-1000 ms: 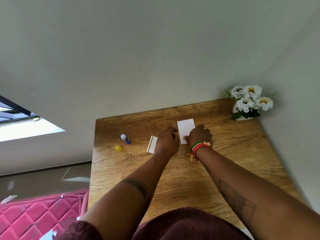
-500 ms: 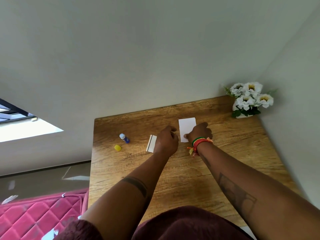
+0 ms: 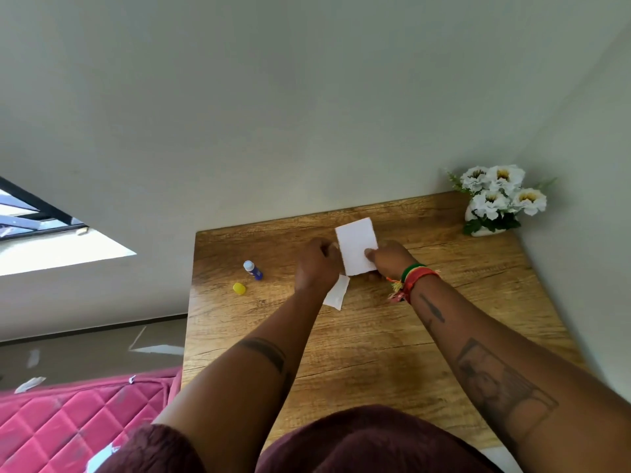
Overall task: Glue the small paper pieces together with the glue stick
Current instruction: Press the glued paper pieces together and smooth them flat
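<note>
Far left in the frame, the yellow cap (image 3: pixel 239 288) lies on the wooden table (image 3: pixel 375 353), and just up and right of it the uncapped glue stick (image 3: pixel 253 270) lies apart from both hands. Toward the centre, the left hand (image 3: pixel 316 264) is curled, its fingers seeming to nip the left edge of the larger white paper piece (image 3: pixel 356 245); a smaller paper piece (image 3: pixel 337 291) pokes out below that hand, lying on the table, though whether the hand touches it I cannot tell. The right hand (image 3: pixel 389 259) pinches the larger piece at its right edge, thumb on the paper, the wrist banded in red and green. Flowers (image 3: pixel 498 196) stand in the upper right corner of the table. It looks like the pieces are being positioned or joined; next, I'd guess, the larger sheet must be laid squarely over the smaller one and pressed flat.
</note>
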Demonstrator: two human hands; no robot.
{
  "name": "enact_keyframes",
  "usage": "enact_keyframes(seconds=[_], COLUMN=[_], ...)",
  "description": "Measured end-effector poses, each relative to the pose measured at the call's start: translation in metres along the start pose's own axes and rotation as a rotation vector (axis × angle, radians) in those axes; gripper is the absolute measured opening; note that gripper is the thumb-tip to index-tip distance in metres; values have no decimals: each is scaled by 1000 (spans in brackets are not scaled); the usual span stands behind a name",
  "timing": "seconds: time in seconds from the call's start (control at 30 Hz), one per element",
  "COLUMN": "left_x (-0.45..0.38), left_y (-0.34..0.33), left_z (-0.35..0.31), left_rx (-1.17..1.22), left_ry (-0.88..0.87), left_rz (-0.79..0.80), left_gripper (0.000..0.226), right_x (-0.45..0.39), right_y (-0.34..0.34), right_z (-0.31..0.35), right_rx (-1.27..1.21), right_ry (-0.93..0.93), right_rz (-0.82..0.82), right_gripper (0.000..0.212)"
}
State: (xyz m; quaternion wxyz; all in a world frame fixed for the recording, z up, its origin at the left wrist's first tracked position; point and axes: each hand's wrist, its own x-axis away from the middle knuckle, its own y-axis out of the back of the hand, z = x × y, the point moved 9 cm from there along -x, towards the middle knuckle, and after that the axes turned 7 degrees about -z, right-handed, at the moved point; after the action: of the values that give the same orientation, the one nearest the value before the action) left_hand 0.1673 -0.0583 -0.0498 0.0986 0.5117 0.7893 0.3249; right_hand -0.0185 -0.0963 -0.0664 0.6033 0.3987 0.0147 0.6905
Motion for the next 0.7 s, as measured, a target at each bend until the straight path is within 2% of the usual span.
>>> enact_keyframes(seconds=[0.07,0.17,0.27,0.33,0.37,0.47,0.53,0.7], left_x=[-6,-12,-11,-7,-4,1,5,7], left_y=[14,33,43,48,51,58,61,62], left_z=[5,20,43,58,64,75,79,88], left_rx=[54,66,49,95,119,129,106,62], left_ry=[59,117,175,214,227,221,213,202], left_rz=[-52,-86,-75,-68,-64,-64,-54,-52], left_gripper=[29,23,8,6,7,8,11,2], right_x=[10,17,16,16,17,20,20,21], right_y=[-8,-15,-18,-20,-23,-34,-36,-46], right_z=[15,21,18,15,13,8,6,9], right_rx=[69,-3,-117,-120,-111,-58,-25,105], right_ry=[122,163,147,166,176,181,196,258], right_rz=[128,182,106,42,36,26,-17,-68], right_gripper=[21,9,17,10,5,15,12,10])
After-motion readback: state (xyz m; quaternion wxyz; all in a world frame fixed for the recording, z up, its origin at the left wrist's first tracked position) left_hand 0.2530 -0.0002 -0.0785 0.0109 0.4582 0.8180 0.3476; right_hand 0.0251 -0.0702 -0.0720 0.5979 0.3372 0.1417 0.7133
